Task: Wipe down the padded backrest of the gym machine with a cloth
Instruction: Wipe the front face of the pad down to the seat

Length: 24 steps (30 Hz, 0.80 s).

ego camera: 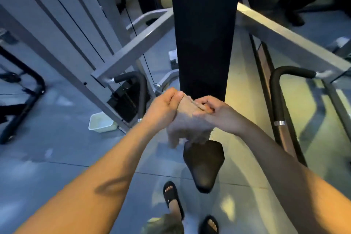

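Observation:
The padded backrest [205, 34] is a long dark upright pad running from the top of the view down to my hands. A pale, crumpled cloth [185, 127] hangs between both hands just below the pad's lower end. My left hand [164, 107] grips the cloth's upper left part with fingers curled. My right hand [214, 113] pinches its upper right edge. Below the cloth sits the dark padded seat [204, 165]. The cloth is blurred and hangs apart from the backrest.
Grey steel frame bars [133, 49] angle in from the left and right [288, 42]. Black curved handles stand at left [139, 89] and right [279, 97]. A pale plastic tub [101, 122] rests on the floor at left. My sandalled feet [173, 199] stand near the seat.

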### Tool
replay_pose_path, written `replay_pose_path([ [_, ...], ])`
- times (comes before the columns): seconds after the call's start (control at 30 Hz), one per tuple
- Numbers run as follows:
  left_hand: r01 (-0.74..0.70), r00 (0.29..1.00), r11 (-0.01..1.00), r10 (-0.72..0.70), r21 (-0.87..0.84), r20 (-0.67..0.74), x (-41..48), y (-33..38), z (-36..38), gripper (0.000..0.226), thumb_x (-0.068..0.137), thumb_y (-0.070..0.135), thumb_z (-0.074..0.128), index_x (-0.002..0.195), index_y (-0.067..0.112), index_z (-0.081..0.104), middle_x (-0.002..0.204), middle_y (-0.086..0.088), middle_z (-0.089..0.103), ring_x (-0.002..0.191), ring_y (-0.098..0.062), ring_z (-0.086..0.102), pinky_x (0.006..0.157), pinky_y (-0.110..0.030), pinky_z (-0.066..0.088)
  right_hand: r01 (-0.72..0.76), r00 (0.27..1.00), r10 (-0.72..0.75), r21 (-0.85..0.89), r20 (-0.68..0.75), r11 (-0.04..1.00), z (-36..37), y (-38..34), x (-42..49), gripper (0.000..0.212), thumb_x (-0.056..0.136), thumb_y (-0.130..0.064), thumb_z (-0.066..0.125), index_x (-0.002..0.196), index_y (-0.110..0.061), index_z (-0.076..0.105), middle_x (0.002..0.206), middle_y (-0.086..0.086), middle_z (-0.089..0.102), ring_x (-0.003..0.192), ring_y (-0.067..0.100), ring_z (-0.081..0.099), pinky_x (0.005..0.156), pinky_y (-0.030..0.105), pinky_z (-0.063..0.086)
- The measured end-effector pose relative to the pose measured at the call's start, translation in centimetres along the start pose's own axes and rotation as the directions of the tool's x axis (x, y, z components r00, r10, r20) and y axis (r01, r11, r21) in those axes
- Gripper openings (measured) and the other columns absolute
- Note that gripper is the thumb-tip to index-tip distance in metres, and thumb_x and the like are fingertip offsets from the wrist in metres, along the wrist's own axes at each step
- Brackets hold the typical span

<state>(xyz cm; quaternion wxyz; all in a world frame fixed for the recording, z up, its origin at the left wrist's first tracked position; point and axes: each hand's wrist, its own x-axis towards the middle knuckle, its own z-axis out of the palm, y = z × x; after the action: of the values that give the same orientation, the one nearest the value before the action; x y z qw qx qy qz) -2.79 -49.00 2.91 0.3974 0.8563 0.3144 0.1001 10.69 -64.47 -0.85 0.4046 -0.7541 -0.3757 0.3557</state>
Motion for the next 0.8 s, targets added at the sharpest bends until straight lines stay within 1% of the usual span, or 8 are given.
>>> replay_pose_path([
  [0.07, 0.037, 0.998, 0.995, -0.042, 0.091, 0.045, -0.4, 0.2, -2.9, 0.037, 0.107, 0.048, 0.033, 0.1, 0.019, 0.055, 0.093, 0.001, 0.062, 0.089, -0.016, 0.058, 0.077, -0.03, 0.039, -0.038, 0.998, 0.041, -0.068, 0.051, 0.997, 0.2, -1.4, 0.3, 0.014, 0.091, -0.031, 0.072, 0.094, -0.018, 0.067, 0.088, -0.005, 0.063, 0.085, 0.014, 0.06, 0.075, 0.033, 0.049],
  [0.13, 0.091, 0.981, 0.991, -0.105, 0.095, 0.161, -0.4, -0.4, -5.5, 0.031, 0.106, 0.049, 0.035, 0.102, 0.021, 0.048, 0.096, 0.0, 0.058, 0.089, -0.017, 0.056, 0.076, -0.033, 0.038, -0.042, 0.997, 0.039, 0.042, 0.062, 0.998, 0.7, -3.0, 0.4, 0.031, 0.09, -0.037, 0.069, 0.085, -0.007, 0.062, 0.084, 0.002, 0.059, 0.085, 0.018, 0.058, 0.085, 0.044, 0.053],
  [0.2, 0.166, 0.934, 0.986, -0.158, 0.003, 0.319, -0.1, -1.4, -7.7, 0.017, 0.098, 0.033, 0.056, 0.105, 0.023, 0.044, 0.092, 0.003, 0.055, 0.086, -0.013, 0.054, 0.072, -0.031, 0.04, -0.042, 0.999, 0.037, 0.194, 0.031, 0.98, 1.7, -4.5, 1.0, 0.036, 0.084, -0.05, 0.065, 0.085, -0.014, 0.061, 0.086, 0.003, 0.059, 0.087, 0.019, 0.058, 0.09, 0.046, 0.052],
  [0.27, 0.173, 0.899, 0.985, -0.157, -0.002, 0.409, 0.6, -2.7, -9.6, 0.035, 0.08, 0.016, 0.067, 0.104, 0.02, 0.042, 0.088, 0.0, 0.05, 0.082, -0.014, 0.051, 0.071, -0.032, 0.04, -0.014, 0.999, 0.021, 0.165, -0.04, 0.986, 2.7, -6.0, 2.0, 0.031, 0.085, -0.056, 0.06, 0.085, -0.025, 0.058, 0.084, -0.002, 0.059, 0.08, 0.015, 0.056, 0.078, 0.038, 0.047],
  [0.37, 0.181, 0.905, 0.981, -0.136, -0.075, 0.402, 2.1, -4.9, -12.3, 0.048, 0.062, 0.017, 0.065, 0.104, 0.025, 0.043, 0.089, -0.003, 0.048, 0.079, -0.016, 0.05, 0.067, -0.035, 0.039, -0.023, 0.99, 0.044, 0.153, -0.135, 0.988, 4.1, -8.6, 3.8, 0.013, 0.097, -0.035, 0.063, 0.107, -0.031, 0.055, 0.085, -0.001, 0.063, 0.069, 0.012, 0.058, 0.063, 0.031, 0.046],
  [0.5, 0.287, 0.933, 0.86, -0.15, -0.422, 0.328, 5.1, -9.1, -16.3, 0.058, 0.066, 0.011, 0.07, 0.115, 0.032, 0.047, 0.099, -0.013, 0.058, 0.08, -0.025, 0.058, 0.07, -0.04, 0.046, -0.056, 0.991, 0.107, 0.482, -0.079, 0.874, 6.1, -11.9, 6.6, 0.063, 0.093, 0.005, 0.062, 0.139, -0.032, 0.04, 0.086, 0.005, 0.063, 0.073, 0.016, 0.06, 0.07, 0.033, 0.051],
  [0.63, 0.287, 0.948, 0.841, -0.181, -0.459, 0.261, 7.7, -12.6, -20.6, 0.051, 0.089, 0.003, 0.068, 0.127, 0.03, 0.046, 0.109, -0.009, 0.061, 0.085, -0.021, 0.067, 0.062, -0.034, 0.058, -0.036, 0.986, 0.104, 0.44, -0.131, 0.897, 8.7, -15.7, 10.2, 0.049, 0.093, 0.012, 0.055, 0.13, -0.019, 0.052, 0.092, 0.015, 0.062, 0.083, 0.026, 0.06, 0.075, 0.037, 0.056],
  [0.8, 0.222, 0.968, 0.891, -0.152, -0.397, 0.201, 10.8, -15.5, -25.4, 0.012, 0.102, 0.015, 0.056, 0.104, 0.015, 0.068, 0.096, -0.014, 0.069, 0.076, -0.025, 0.065, 0.08, -0.058, 0.058, -0.036, 0.954, 0.1, 0.221, -0.284, 0.975, 11.3, -18.5, 14.9, 0.019, 0.092, -0.005, 0.067, 0.106, -0.017, 0.074, 0.104, 0.006, 0.073, 0.094, 0.018, 0.068, 0.093, 0.04, 0.054],
])
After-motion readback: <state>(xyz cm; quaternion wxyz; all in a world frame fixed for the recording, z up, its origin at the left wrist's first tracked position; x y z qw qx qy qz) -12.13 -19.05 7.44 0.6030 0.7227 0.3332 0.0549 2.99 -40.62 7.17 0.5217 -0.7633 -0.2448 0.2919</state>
